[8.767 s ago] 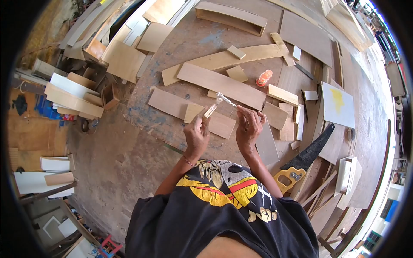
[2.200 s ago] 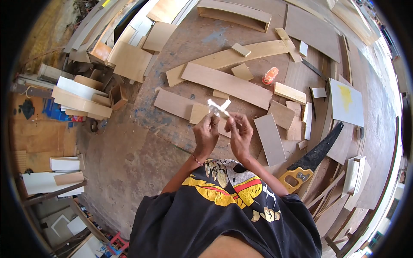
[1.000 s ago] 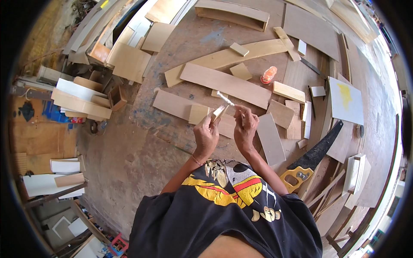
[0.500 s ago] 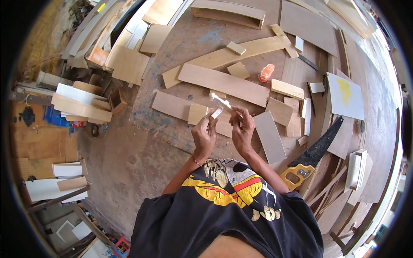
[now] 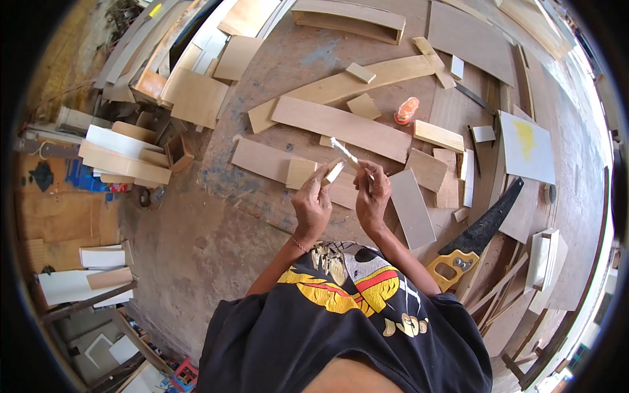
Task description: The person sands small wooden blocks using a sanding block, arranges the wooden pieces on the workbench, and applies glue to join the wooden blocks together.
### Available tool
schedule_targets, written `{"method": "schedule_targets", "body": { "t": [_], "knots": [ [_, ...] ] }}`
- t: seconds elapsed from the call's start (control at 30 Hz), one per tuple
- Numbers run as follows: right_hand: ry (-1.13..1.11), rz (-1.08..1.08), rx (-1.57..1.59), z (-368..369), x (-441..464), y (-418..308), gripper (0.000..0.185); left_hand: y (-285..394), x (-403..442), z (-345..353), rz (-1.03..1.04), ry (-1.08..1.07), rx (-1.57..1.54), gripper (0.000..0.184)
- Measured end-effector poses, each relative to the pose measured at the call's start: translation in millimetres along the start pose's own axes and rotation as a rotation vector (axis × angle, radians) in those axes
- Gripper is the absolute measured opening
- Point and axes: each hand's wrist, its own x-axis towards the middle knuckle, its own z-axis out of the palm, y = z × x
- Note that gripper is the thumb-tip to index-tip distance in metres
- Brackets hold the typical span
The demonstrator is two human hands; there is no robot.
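Between the fingers of my left hand (image 5: 310, 208) is a small wood block (image 5: 333, 173), its pale face turned up. My right hand (image 5: 372, 200) pinches a thin stick (image 5: 344, 152) smeared with white paste, pointing away from me to the upper left. The stick stands just off the block's right side; I cannot tell if they touch. Beneath both hands lies a long wood strip (image 5: 259, 159) with a square wood piece (image 5: 301, 173) on it. Just right of my right hand lies a flat grey-brown board (image 5: 412, 208).
On the worktable (image 5: 252, 213) lie a long plank (image 5: 341, 128), an orange container (image 5: 407, 110), a pale block (image 5: 438, 136) and several offcuts. A handsaw (image 5: 485, 219) rests at the right. An open wooden box (image 5: 349, 23) is at the far side; stacked boards (image 5: 124, 154) stand left.
The stick's pasty tip has shifted slightly right and away from me, and the white on it looks thinner. The block has tilted a little, showing a whiter face. My right hand moved slightly right.
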Motion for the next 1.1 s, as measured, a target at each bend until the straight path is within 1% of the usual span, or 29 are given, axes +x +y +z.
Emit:
{"method": "schedule_targets", "body": {
  "t": [0.03, 0.07, 0.1, 0.13, 0.27, 0.33, 0.37, 0.43, 0.5, 0.57, 0.6, 0.7, 0.87, 0.93, 0.97, 1.07, 1.1],
  "knots": [
    [-0.021, -0.065, -0.069, -0.7, -2.6, -2.7, 0.012, -0.7, -0.6, 0.2, -0.021, 0.001, -0.01, 0.028],
    [-0.047, -0.054, -0.089, -1.1, -6.7, -4.0, 0.025, -2.0, -0.6, 0.0, -0.021, 0.001, -0.011, 0.028],
    [-0.047, -0.054, -0.089, -0.9, -9.6, -7.8, 0.025, -3.8, -0.2, -0.6, 0.008, 0.01, 0.016, 0.026],
    [-0.061, -0.103, -0.092, -0.5, -11.7, -13.3, 0.025, -4.8, 0.1, -1.3, 0.038, 0.02, 0.043, 0.025],
    [-0.118, -0.249, -0.09, -3.6, -14.3, -28.8, 0.024, -3.3, 0.1, -4.3, -0.015, -0.015, 0.118, 0.024],
    [-0.143, -0.353, -0.104, -5.0, -14.9, -33.1, 0.024, -3.4, 2.3, -4.3, 0.062, 0.028, 0.103, 0.022],
    [-0.143, -0.353, -0.103, -4.9, -14.6, -32.8, 0.024, -1.5, 2.8, -5.4, 0.062, 0.029, 0.104, 0.022],
    [-0.117, -0.302, -0.079, -6.2, -12.8, -31.0, 0.024, 7.5, 5.0, -8.4, -0.059, -0.029, 0.052, 0.022],
    [-0.085, -0.262, -0.089, -6.7, -5.0, -24.4, 0.023, 5.4, 4.3, -5.3, -0.055, -0.006, 0.042, 0.022],
    [0.028, -0.218, -0.204, -5.4, 2.3, -12.1, 0.02, 4.8, 4.0, -4.3, -0.051, 0.016, 0.032, 0.022],
    [0.039, -0.156, -0.165, -3.7, 5.2, -6.2, 0.019, 5.4, 4.0, -4.4, -0.045, 0.016, 0.03, 0.022],
    [0.059, -0.104, -0.166, -4.7, 7.8, 1.9, 0.018, 6.7, 4.6, -4.3, -0.049, 0.002, 0.024, 0.022],
    [0.069, -0.155, -0.226, -1.9, 6.9, 7.4, 0.015, 10.0, 5.6, -3.9, -0.074, -0.026, 0.007, 0.022],
    [0.034, -0.184, -0.33, -1.7, 5.5, 4.0, 0.021, 12.3, 5.8, -4.2, -0.088, -0.042, 0.026, 0.022],
    [0.034, -0.183, -0.33, -1.3, 4.1, 2.8, 0.021, 10.5, 5.0, -3.4, -0.089, -0.043, 0.027, 0.022],
    [0.016, -0.314, -0.327, -0.6, 0.1, -5.9, 0.022, 5.4, 3.5, -1.3, -0.072, 0.006, -0.004, 0.021],
    [0.016, -0.313, -0.327, -1.4, -1.4, -8.3, 0.022, 5.3, 3.9, -1.4, -0.094, 0.012, -0.013, 0.021]
  ]
}}
